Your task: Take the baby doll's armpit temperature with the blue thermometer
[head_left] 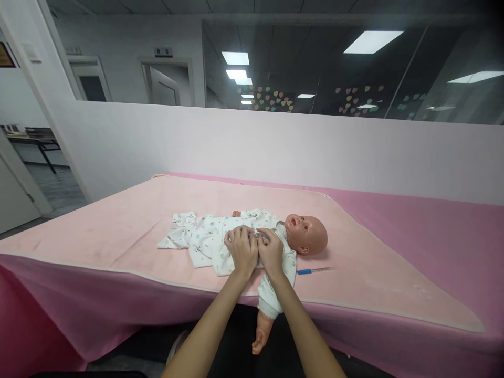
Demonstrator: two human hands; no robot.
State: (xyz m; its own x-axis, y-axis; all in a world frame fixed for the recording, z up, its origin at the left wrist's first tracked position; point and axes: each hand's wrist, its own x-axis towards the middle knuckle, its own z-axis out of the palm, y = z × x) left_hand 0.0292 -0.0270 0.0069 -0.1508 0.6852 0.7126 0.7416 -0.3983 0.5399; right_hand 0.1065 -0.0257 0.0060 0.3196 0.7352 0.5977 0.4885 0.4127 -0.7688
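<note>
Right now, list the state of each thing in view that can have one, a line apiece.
Baby doll: lying face up, near arm hanging over the table edge.
Patterned white outfit: on the doll; fastening hidden by hands.
Left hand: fingers bent at the doll's chest.
Right hand: fingers bent, beside the left.
Blue-ended slim stick: lying flat.
Peach mat: spread out, lightly creased.
Ceiling lights: lit.

White clothing [205, 231] with small green-and-grey prints under the fingers [241, 234]; around them, a peach mat [129, 220]; beyond, pink cloth [452, 226]; rightward, a blue-ended stick [304, 272].
</note>
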